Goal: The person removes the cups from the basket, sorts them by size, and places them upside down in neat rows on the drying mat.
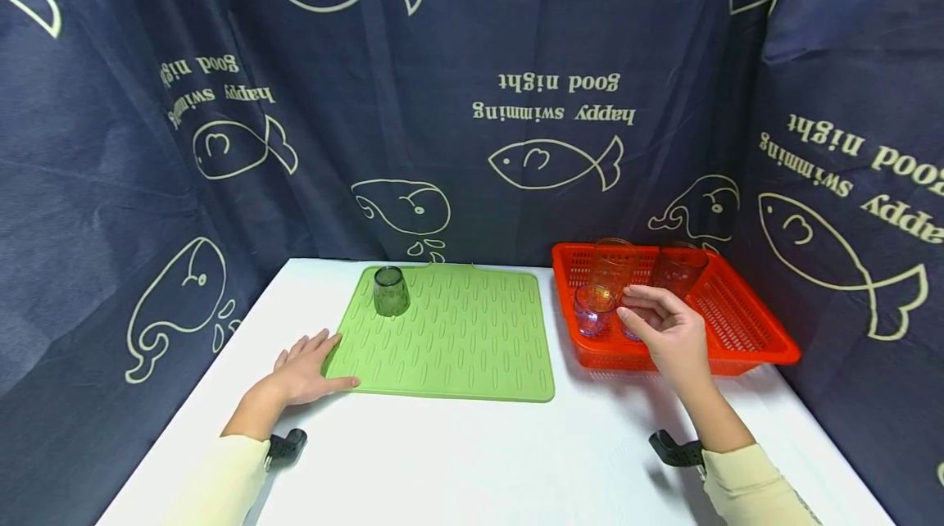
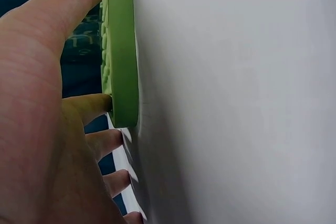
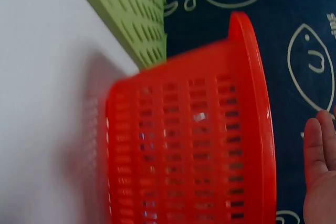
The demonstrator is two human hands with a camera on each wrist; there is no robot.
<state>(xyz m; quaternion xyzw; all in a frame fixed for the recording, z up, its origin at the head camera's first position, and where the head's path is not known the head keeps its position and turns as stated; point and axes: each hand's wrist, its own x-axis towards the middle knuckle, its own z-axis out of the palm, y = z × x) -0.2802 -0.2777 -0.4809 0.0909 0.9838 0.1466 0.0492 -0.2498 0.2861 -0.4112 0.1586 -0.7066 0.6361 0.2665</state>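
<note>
One glass [image 1: 680, 264] hides partly behind the right grip [image 1: 667, 333].

Looked like a small curtained booth, arranged probably as a recording place. Was closed on the left, far and right sides by dark blue cloth [image 1: 553, 34]. Showed on this cloth pale outlines of fish [image 1: 556, 164] and whales [image 1: 401, 206], with the words "happy swimming" [image 1: 553, 114] and "good night" [image 1: 559, 83] upside down, more like a home fabric. Had inside a white table [image 1: 413, 452], with a green ribbed mat [image 1: 457, 342] left of the middle and a red plastic basket [image 1: 615, 357] of drinking glasses [image 1: 594, 311] at right, as from a household kitchen. Pointed to recording by black wrist-worn devices [image 1: 289, 446], at near left and near right. Could not be told further as home, lab or office.
</note>
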